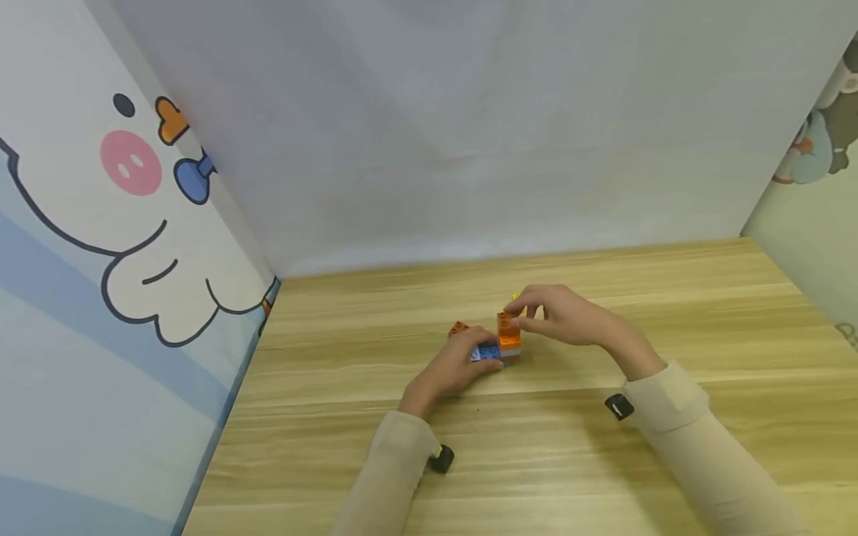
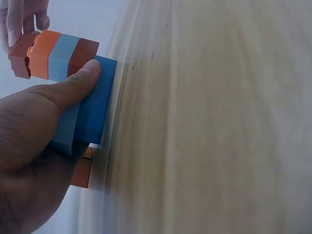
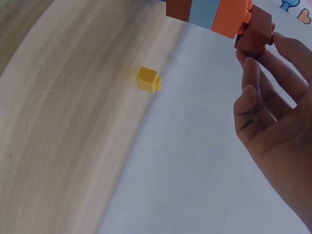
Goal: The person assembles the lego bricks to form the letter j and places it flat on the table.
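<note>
My left hand [image 1: 458,361] grips blue bricks [image 2: 96,108] low on the table, its thumb along their near side and its fingers hidden behind. At the right end of the blue bricks rises a stack of a brown, a grey-blue and an orange brick [image 3: 229,18]. On top of that, my right hand [image 1: 568,316] pinches a reddish-brown brick [image 3: 256,31] by its fingertips. This brick sits tilted, with some of the orange studs showing beneath it. Another brown brick [image 1: 459,327] shows behind the left hand.
A small yellow brick [image 3: 147,80] stands on the wooden table [image 1: 335,417] behind the right hand, mostly hidden in the head view. A pale wall [image 1: 496,149] borders the table's far edge. Panels with cartoon prints [image 1: 130,164] flank it on both sides.
</note>
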A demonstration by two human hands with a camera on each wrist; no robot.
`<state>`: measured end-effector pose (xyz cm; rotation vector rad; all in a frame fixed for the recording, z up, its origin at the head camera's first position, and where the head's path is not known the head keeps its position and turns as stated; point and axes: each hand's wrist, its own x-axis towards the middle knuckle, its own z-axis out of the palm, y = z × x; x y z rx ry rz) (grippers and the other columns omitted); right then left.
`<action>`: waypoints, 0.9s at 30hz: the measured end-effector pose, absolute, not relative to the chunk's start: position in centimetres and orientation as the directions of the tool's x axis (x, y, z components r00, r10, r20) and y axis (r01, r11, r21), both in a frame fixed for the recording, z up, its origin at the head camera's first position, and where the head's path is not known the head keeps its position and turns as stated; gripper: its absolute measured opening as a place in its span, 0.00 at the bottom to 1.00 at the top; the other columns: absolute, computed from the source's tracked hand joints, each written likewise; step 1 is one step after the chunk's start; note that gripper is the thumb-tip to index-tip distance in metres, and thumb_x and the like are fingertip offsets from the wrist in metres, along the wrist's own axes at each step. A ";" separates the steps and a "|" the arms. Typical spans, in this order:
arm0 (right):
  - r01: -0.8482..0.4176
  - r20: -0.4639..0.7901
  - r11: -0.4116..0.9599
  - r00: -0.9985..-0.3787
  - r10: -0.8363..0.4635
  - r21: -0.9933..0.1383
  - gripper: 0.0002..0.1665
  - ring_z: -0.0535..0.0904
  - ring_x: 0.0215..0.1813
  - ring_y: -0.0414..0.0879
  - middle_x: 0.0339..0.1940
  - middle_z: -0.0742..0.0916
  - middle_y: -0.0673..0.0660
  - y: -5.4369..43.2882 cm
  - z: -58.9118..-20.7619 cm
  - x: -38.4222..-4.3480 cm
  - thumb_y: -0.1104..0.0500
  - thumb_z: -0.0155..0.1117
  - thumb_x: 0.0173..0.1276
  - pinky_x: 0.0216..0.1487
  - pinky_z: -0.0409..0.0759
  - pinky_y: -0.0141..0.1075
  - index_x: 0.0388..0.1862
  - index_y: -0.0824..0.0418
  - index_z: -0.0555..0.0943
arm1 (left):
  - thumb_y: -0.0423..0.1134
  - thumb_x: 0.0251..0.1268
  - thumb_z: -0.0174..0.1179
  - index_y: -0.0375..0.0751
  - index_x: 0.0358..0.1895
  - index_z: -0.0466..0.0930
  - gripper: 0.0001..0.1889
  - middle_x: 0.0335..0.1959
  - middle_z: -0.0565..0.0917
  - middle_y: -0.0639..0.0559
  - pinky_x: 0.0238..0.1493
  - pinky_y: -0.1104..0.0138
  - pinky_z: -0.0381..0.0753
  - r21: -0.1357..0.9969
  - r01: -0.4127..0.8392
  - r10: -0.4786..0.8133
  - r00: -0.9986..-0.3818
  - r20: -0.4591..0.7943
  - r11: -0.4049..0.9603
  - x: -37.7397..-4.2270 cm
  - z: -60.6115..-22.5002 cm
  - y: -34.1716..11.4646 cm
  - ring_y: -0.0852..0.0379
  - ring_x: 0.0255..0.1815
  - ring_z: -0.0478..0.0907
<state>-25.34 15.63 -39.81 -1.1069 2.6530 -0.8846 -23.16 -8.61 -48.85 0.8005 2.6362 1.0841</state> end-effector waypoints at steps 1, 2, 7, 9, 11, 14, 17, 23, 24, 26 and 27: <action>-0.611 0.096 0.556 -0.717 -0.690 -0.563 0.16 0.82 0.41 0.41 0.49 0.88 0.53 15.7 -39.8 -25.3 0.56 0.64 0.75 0.39 0.79 0.33 0.58 0.57 0.85 | 0.47 0.72 0.64 0.41 0.62 0.79 0.21 0.59 0.83 0.48 0.64 0.59 0.79 0.697 0.410 0.543 -0.839 0.035 0.588 -23.1 -48.8 -8.6 0.55 0.58 0.80; -0.608 0.089 0.559 -0.717 -0.691 -0.563 0.16 0.82 0.40 0.41 0.48 0.88 0.52 15.7 -39.8 -25.3 0.56 0.64 0.75 0.39 0.79 0.33 0.58 0.56 0.85 | 0.46 0.72 0.64 0.41 0.62 0.79 0.21 0.59 0.83 0.48 0.64 0.58 0.79 0.700 0.407 0.542 -0.839 0.034 0.587 -23.1 -48.8 -8.6 0.55 0.58 0.80; -0.604 0.069 0.552 -0.708 -0.703 -0.576 0.16 0.82 0.39 0.43 0.47 0.88 0.52 15.8 -39.9 -25.2 0.56 0.64 0.76 0.39 0.80 0.33 0.59 0.57 0.85 | 0.47 0.72 0.64 0.41 0.63 0.78 0.22 0.60 0.83 0.48 0.65 0.58 0.78 0.701 0.401 0.536 -0.843 0.031 0.590 -23.1 -48.9 -8.6 0.54 0.59 0.80; -0.599 0.063 0.551 -0.708 -0.703 -0.581 0.16 0.82 0.38 0.44 0.47 0.88 0.51 15.8 -40.0 -25.2 0.57 0.64 0.75 0.39 0.80 0.32 0.59 0.56 0.85 | 0.47 0.72 0.64 0.42 0.63 0.78 0.22 0.60 0.83 0.49 0.65 0.59 0.78 0.699 0.396 0.532 -0.846 0.027 0.595 -23.0 -48.9 -8.6 0.55 0.60 0.79; -0.597 0.064 0.550 -0.709 -0.702 -0.584 0.16 0.82 0.38 0.44 0.46 0.88 0.52 15.8 -40.1 -25.1 0.57 0.64 0.75 0.39 0.80 0.32 0.59 0.56 0.85 | 0.47 0.71 0.64 0.42 0.63 0.78 0.22 0.60 0.83 0.49 0.66 0.59 0.78 0.700 0.391 0.528 -0.849 0.023 0.598 -23.1 -49.0 -8.6 0.55 0.60 0.79; -0.592 0.064 0.556 -0.716 -0.695 -0.583 0.16 0.83 0.41 0.43 0.47 0.88 0.51 15.8 -40.2 -25.0 0.55 0.66 0.74 0.39 0.80 0.32 0.58 0.55 0.85 | 0.46 0.71 0.65 0.42 0.64 0.78 0.22 0.61 0.83 0.50 0.66 0.59 0.78 0.706 0.381 0.525 -0.851 0.015 0.598 -23.0 -48.9 -8.6 0.55 0.61 0.79; -0.587 0.063 0.563 -0.723 -0.688 -0.582 0.17 0.83 0.44 0.42 0.47 0.87 0.51 15.7 -40.2 -24.9 0.53 0.67 0.73 0.40 0.80 0.32 0.58 0.53 0.85 | 0.47 0.71 0.65 0.43 0.64 0.78 0.22 0.61 0.83 0.50 0.66 0.59 0.78 0.706 0.381 0.525 -0.851 0.016 0.596 -23.0 -48.9 -8.6 0.55 0.61 0.79; -0.587 0.076 0.559 -0.726 -0.684 -0.585 0.17 0.83 0.44 0.42 0.47 0.87 0.50 15.6 -40.3 -24.8 0.52 0.68 0.72 0.39 0.79 0.32 0.57 0.52 0.86 | 0.45 0.71 0.65 0.42 0.64 0.78 0.22 0.61 0.83 0.49 0.66 0.58 0.78 0.711 0.386 0.527 -0.850 0.026 0.588 -23.1 -49.0 -8.6 0.55 0.61 0.79; -0.587 0.076 0.559 -0.726 -0.684 -0.586 0.16 0.83 0.43 0.42 0.47 0.87 0.50 15.6 -40.4 -24.8 0.52 0.68 0.72 0.39 0.79 0.32 0.57 0.52 0.86 | 0.45 0.71 0.65 0.42 0.64 0.78 0.22 0.61 0.83 0.49 0.67 0.58 0.78 0.713 0.384 0.526 -0.850 0.024 0.587 -23.0 -48.9 -8.6 0.55 0.61 0.79; -0.586 0.075 0.560 -0.727 -0.682 -0.586 0.16 0.83 0.43 0.41 0.47 0.87 0.50 15.6 -40.4 -24.8 0.52 0.68 0.72 0.38 0.79 0.32 0.57 0.52 0.86 | 0.45 0.71 0.65 0.42 0.64 0.78 0.22 0.61 0.83 0.49 0.66 0.59 0.78 0.713 0.381 0.526 -0.850 0.020 0.588 -23.1 -48.8 -8.6 0.55 0.61 0.79; -0.587 0.075 0.562 -0.727 -0.682 -0.583 0.16 0.83 0.44 0.42 0.47 0.87 0.50 15.6 -40.4 -24.8 0.52 0.68 0.72 0.38 0.79 0.32 0.57 0.52 0.86 | 0.45 0.71 0.65 0.42 0.64 0.78 0.22 0.61 0.83 0.49 0.66 0.59 0.78 0.713 0.380 0.526 -0.850 0.019 0.589 -23.1 -48.8 -8.6 0.55 0.61 0.80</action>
